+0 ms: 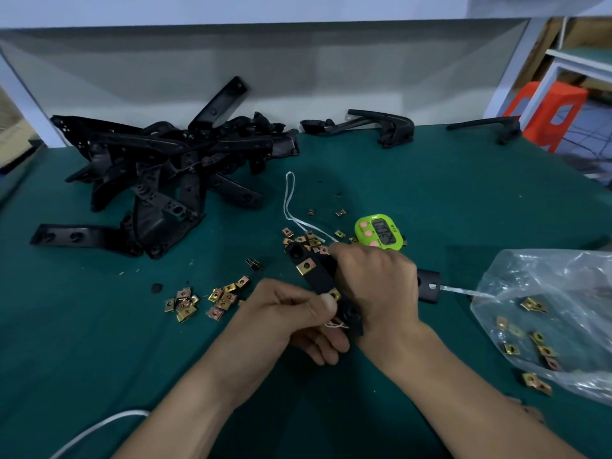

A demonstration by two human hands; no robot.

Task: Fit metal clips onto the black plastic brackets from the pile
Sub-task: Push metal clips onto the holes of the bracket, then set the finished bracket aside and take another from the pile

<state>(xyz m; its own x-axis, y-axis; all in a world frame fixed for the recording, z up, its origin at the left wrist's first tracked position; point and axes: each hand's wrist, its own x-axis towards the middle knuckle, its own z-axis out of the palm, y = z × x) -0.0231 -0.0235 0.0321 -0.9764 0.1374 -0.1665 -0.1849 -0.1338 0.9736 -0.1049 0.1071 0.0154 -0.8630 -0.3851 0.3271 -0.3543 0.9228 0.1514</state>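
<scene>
A black plastic bracket is held low over the green mat between both hands. My right hand wraps around its middle from the right. My left hand pinches its near end, thumb by a brass clip seated there. A second brass clip sits on the bracket's far part. Loose brass clips lie in small heaps left of the hands and behind the bracket. The pile of black brackets fills the far left of the mat.
A clear plastic bag with several clips lies at the right. A green digital timer with a white cord sits behind my right hand. More black brackets rest along the back wall. An orange stool stands beyond the table.
</scene>
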